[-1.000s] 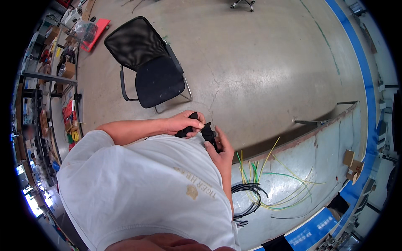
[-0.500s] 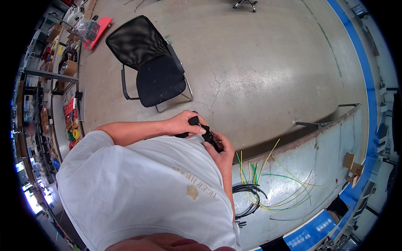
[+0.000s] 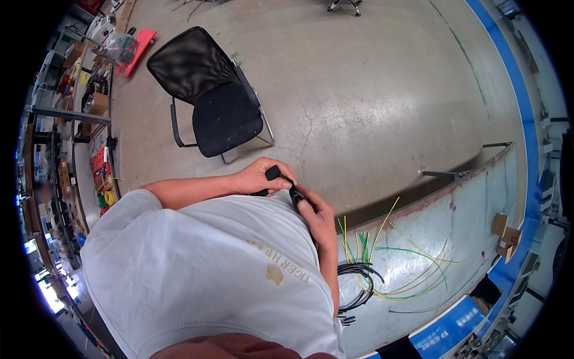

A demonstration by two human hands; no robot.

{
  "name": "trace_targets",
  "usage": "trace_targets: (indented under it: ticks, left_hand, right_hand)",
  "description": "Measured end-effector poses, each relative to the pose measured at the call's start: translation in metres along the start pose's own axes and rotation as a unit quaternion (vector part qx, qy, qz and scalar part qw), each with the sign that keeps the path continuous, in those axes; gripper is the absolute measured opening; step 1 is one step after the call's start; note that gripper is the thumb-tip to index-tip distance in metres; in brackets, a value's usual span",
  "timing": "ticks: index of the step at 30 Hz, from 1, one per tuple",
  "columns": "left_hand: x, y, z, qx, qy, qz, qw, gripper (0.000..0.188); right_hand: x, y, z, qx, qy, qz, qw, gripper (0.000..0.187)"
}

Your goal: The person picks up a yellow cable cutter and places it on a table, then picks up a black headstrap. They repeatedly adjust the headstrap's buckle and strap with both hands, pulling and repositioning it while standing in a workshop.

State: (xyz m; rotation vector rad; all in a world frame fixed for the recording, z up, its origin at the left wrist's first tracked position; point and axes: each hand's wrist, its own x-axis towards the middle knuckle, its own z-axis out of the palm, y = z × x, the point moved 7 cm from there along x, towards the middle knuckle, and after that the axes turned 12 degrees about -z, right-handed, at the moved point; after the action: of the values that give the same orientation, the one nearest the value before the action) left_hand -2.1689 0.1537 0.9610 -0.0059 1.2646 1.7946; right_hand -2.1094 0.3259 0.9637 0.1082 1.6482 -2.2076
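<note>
At my waist, in front of the white shirt, both hands are on a black strap with a dark buckle-like piece. My left hand is closed on it, thumb and fingers pinching near a square black end that sticks up. My right hand wraps round the lower right part, thumb pressed along it. Fingers and shirt hide much of the strap, and its exact fittings are too small to make out.
A black mesh-backed chair stands ahead on the concrete floor. On my right is a grey metal-topped table with yellow and green wires, coiled black cables and a cardboard box. Loaded shelves line the left.
My right hand has shifted its grip, with the thumb now laid over the black piece. The left hand still pinches the strap, its square end tilted slightly differently.
</note>
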Motion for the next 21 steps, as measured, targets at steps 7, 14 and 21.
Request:
trace_targets:
  ticks: [7, 14, 21]
  left_hand:
    - [0.000, 0.005, 0.001, 0.010, 0.014, 0.024, 1.000, 0.010]
    - [0.001, -0.006, -0.005, -0.015, 0.058, 0.018, 0.998, 0.011]
    - [0.002, -0.014, -0.009, -0.022, 0.089, 0.007, 0.996, 0.012]
  right_hand:
    - [0.017, -0.011, 0.017, -0.041, -0.012, -0.022, 0.999, 0.036]
    - [0.013, -0.020, 0.005, -0.169, 0.014, -0.014, 0.985, 0.030]
    - [0.014, -0.013, -0.005, -0.164, -0.018, 0.004, 0.986, 0.034]
